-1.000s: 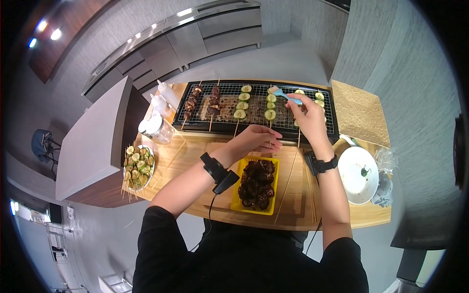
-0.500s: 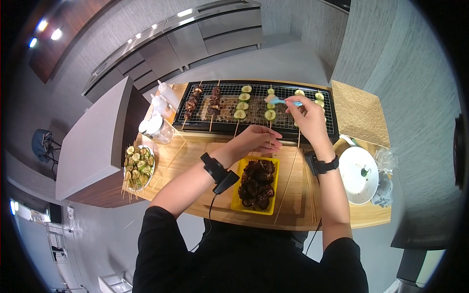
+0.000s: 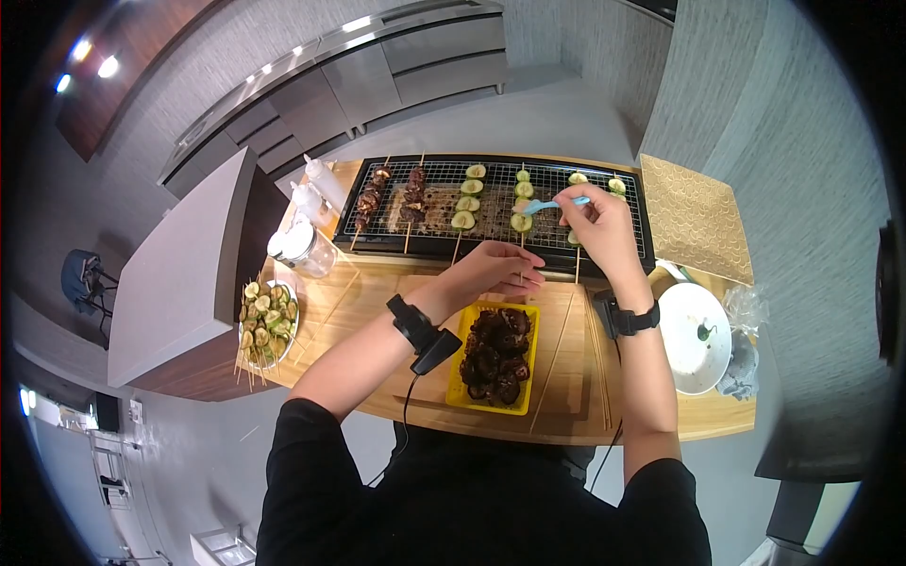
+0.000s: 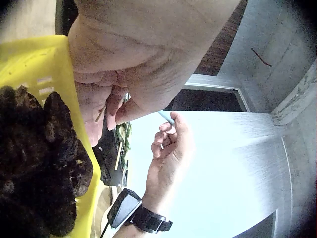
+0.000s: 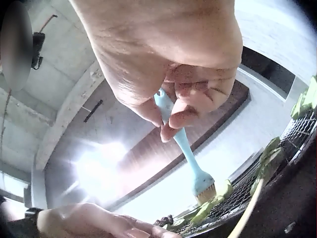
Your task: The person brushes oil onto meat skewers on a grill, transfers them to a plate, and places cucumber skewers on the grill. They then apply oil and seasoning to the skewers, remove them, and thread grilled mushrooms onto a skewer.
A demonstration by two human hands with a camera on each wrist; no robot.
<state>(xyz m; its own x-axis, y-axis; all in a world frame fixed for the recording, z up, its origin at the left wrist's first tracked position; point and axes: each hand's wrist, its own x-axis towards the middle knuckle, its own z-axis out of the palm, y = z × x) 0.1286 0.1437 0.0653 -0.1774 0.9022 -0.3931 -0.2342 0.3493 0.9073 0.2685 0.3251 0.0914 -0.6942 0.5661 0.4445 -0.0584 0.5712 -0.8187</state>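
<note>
My right hand (image 3: 602,226) pinches the handle of a light blue basting brush (image 5: 185,148). Its bristles touch the green slices, which look like cucumber, of a skewer (image 3: 522,224) on the wire grill (image 3: 439,245). My left hand (image 3: 493,272) is at the grill's front edge, with that skewer's bare stick (image 4: 100,114) between thumb and fingers. Just below the left hand stands a yellow basket (image 3: 453,377) of dark brown, rounded chunks (image 4: 29,148).
Two dark skewers (image 3: 413,196) and other green-slice skewers (image 3: 464,220) lie on the grill. Left are squeeze bottles (image 3: 324,179), a jar (image 3: 307,250) and a plate of skewers (image 3: 268,321). Right stand a white bowl (image 3: 694,363) and a gold board (image 3: 698,212). Bare sticks (image 3: 596,368) lie in front.
The brush has moved down along the green-slice skewer, from its far end towards its near slices, as my right hand shifted slightly nearer. My left hand has stayed in place.
</note>
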